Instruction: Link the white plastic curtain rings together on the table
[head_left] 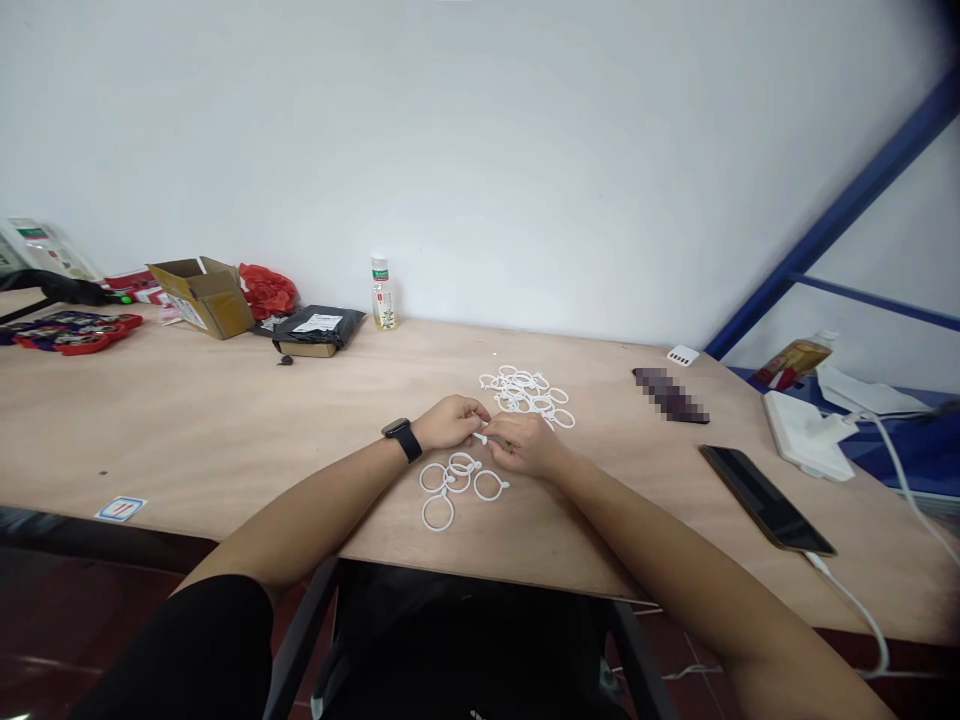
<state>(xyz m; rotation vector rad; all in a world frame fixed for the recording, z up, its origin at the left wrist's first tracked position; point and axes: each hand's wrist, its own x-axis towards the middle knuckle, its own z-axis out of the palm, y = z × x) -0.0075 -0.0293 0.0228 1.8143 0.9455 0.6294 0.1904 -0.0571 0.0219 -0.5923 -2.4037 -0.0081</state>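
Note:
Between my two hands is a white plastic ring, a curtain ring by its look, mostly hidden by the fingers. My left hand pinches it from the left, wearing a black watch on the wrist. From the other side my right hand closes its fingertips on the same ring. Just below the hands, several similar rings with small tabs lie loosely on the wooden table. Beyond my right hand is a larger, overlapping pile of these white rings.
A phone on a white cable and a white power adapter lie at right, near a pixelated dark object. Against the wall stands a bottle. A black parcel and open cardboard box sit at left.

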